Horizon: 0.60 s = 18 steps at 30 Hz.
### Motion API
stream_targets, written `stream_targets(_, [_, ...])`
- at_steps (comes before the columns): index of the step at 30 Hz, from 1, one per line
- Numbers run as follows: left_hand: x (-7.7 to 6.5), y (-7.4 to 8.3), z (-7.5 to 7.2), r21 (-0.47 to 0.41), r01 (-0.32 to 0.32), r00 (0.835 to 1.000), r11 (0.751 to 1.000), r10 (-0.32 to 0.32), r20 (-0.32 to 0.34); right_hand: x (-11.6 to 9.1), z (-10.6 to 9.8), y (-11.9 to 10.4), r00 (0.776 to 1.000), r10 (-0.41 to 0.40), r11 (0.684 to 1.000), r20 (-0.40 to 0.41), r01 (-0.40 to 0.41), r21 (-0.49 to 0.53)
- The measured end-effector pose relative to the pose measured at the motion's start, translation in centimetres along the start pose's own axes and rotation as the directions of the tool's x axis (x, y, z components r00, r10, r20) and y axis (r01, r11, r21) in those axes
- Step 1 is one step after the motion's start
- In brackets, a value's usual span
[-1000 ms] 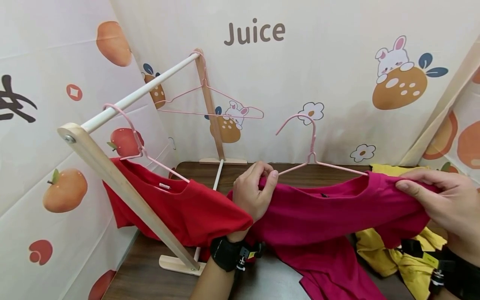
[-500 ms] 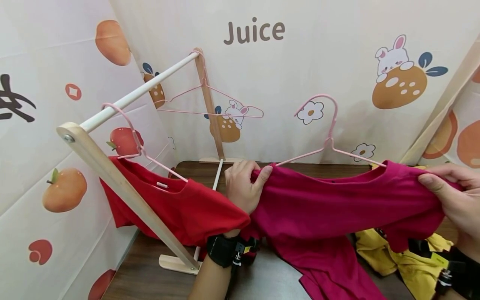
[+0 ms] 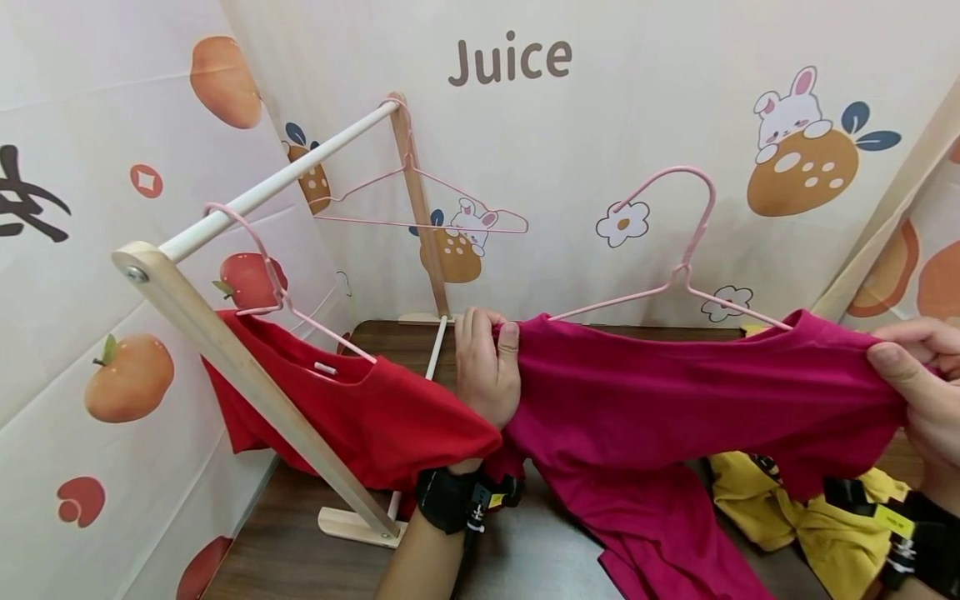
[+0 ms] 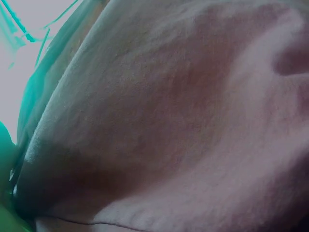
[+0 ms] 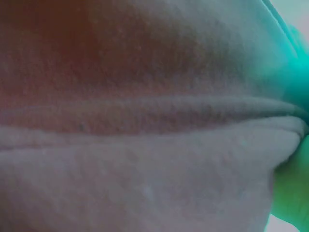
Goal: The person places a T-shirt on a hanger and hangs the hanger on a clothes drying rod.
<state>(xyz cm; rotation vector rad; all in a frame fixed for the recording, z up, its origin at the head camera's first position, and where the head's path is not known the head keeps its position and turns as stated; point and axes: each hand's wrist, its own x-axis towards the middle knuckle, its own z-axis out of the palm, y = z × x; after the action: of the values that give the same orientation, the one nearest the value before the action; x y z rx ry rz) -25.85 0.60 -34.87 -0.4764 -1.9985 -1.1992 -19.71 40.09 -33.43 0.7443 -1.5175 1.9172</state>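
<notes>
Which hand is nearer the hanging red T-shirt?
Left. The left hand is beside the red T-shirt; the right hand is farther right, across the magenta T-shirt.

A hanger (image 3: pixel 697 236) sat in a shirt (image 3: pixel 690 400) between left fingers (image 3: pixel 507 340) and right fingers (image 3: pixel 897 362); left of both stood a rack (image 3: pixel 285 177) (a second shirt (image 3: pixel 360 408) hung there).

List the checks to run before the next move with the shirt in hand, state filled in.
1. Left grip pinches one shoulder of the magenta cloth shirt: ok.
2. Right grip pinches the other shoulder: ok.
3. Hook of the shirt's pink wire hanger exposed above the collar: ok.
4. Hanger ends seated in both shoulders: cannot tell, cloth hides them.
5. Bare span on the white round rail between the red cloth shirt and the garment-free pink wire hanger: ok.
6. Hook over rail: not ok, apart from it.
</notes>
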Motion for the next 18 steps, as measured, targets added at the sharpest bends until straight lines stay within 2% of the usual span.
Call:
stream_targets(6, [0.0,0.1,0.2,-0.057,-0.024,0.993,0.998,0.017,-0.117,-0.3,-0.9,-0.3,0.996,0.058,0.997,0.071,-0.061,0.050])
stream_targets(9, [-0.1,0.2,0.2,-0.069,-0.019,0.989,0.997,0.008,-0.147,-0.5,-1.4,-0.5,0.989,0.087,0.988,0.116,-0.101,0.113])
stream_targets(10, [-0.1,0.2,0.2,-0.071,-0.012,0.988,0.997,0.001,-0.151,-0.6,-1.5,-0.7,0.988,0.102,0.988,0.116,-0.114,0.099])
stream_targets(13, [-0.2,0.5,0.2,-0.081,0.023,0.990,0.996,-0.034,-0.139,-0.7,-1.8,-1.0,0.988,0.131,0.982,0.085,-0.141,0.122])
stream_targets(16, [-0.3,0.8,0.2,-0.075,0.055,0.992,0.996,-0.063,-0.111,-0.6,-1.5,-1.1,0.989,0.150,0.985,-0.014,-0.148,0.087])
stream_targets(18, [-0.4,1.0,0.3,-0.064,0.068,0.993,0.996,-0.073,-0.088,-0.4,-1.3,-0.8,0.988,0.145,0.983,-0.055,-0.138,0.123])
